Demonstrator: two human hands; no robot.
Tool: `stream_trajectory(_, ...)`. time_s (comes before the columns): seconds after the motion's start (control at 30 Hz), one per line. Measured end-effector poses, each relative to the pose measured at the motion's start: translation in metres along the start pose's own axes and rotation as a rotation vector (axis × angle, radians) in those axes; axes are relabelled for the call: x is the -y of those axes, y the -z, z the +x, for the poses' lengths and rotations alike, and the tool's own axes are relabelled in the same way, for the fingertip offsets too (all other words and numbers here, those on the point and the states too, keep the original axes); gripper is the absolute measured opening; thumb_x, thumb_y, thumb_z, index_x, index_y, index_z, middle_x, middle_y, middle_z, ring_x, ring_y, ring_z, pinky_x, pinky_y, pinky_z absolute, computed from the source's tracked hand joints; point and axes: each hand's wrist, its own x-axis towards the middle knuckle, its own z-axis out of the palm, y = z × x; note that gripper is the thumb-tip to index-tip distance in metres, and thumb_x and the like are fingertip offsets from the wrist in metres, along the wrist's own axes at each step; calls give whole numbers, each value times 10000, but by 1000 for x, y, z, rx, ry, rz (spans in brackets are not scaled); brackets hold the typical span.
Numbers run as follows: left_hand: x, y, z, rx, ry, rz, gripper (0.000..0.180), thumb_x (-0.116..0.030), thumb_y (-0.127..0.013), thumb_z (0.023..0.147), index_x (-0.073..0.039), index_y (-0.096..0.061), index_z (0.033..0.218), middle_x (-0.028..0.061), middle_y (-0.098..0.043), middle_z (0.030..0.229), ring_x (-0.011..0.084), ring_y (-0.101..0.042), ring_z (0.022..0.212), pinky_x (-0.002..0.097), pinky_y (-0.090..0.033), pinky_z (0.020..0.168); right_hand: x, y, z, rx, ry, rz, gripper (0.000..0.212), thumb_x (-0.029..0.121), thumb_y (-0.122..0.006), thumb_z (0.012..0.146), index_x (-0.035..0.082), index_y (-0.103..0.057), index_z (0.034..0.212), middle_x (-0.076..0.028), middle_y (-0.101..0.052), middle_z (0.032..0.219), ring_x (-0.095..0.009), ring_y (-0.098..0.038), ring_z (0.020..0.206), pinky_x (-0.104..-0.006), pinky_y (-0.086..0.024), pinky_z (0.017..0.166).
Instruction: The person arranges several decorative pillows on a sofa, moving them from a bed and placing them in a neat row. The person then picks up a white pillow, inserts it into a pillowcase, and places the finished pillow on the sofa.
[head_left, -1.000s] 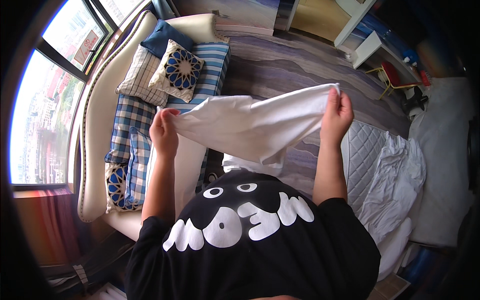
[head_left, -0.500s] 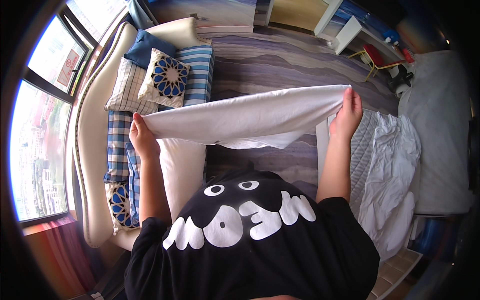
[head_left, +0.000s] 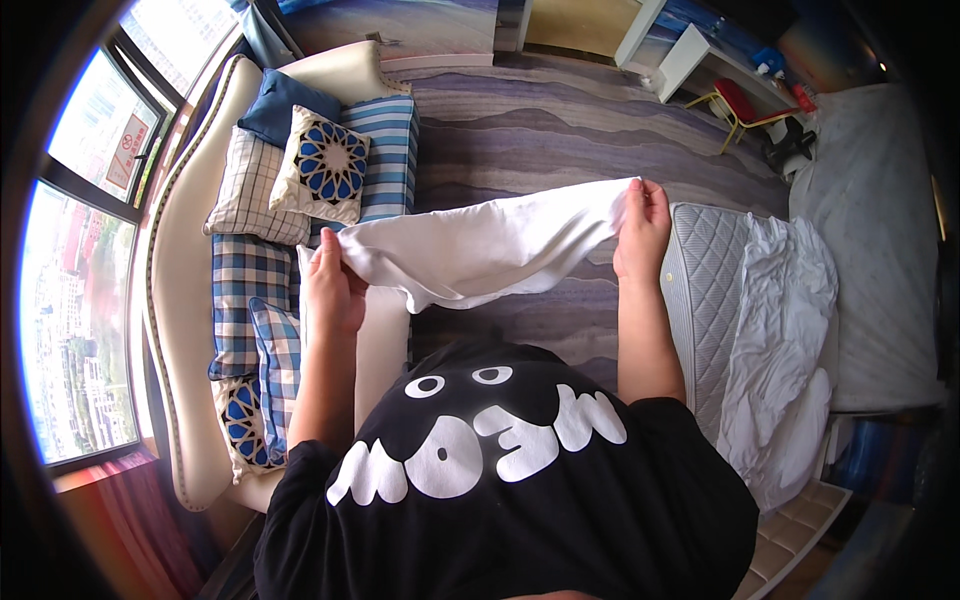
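Note:
A plain white cloth (head_left: 480,250), like a piece of bed linen, is stretched in the air between my two hands. My left hand (head_left: 337,290) pinches its left end, thumb up, in front of the sofa. At the other end, my right hand (head_left: 642,228) grips a corner between thumb and fingers, slightly higher than the left. The cloth sags in soft folds between them, its lower edge hanging loose over the carpet. Under my left forearm, a smooth white thing (head_left: 382,340) lies on the sofa; I cannot tell whether it is a pillow.
A cream sofa (head_left: 185,300) with patterned cushions (head_left: 322,165) stands at the left by the windows (head_left: 85,310). At the right is a quilted mattress (head_left: 700,290) with a crumpled white sheet (head_left: 785,310). A red chair (head_left: 735,102) stands at the far right on the patterned carpet (head_left: 500,130).
My hands have come closer together, the left moving right and the right moving left. The cloth has gone from taut to slack, with more folds.

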Motion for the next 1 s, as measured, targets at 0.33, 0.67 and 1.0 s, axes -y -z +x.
stream_trajectory(0.33,8,-61,-36,278,5,158,343,-301,-473,1028,-24,-629,901,61,-672,781,150,-669,667,290,-571,627,26,-41,-37,308,146,-165,136,168,-624,955,44,-567,951,26,-602,780,-41,-531,685,-208,-438,616)
stream_trajectory(0.67,38,-82,-58,374,29,331,333,-281,-536,1006,30,-656,988,51,-670,856,96,-625,767,261,-549,690,38,-76,-101,732,392,-327,240,126,-740,819,50,-573,974,-89,-645,917,-215,-638,748,-311,-512,589)
stream_trajectory(1.0,28,-80,-59,487,-462,852,171,-143,-608,951,16,-667,934,82,-641,759,119,-577,684,265,-467,634,51,-80,-101,864,546,-486,440,203,-791,761,72,-599,1135,-120,-656,1073,-306,-640,987,-375,-516,811)
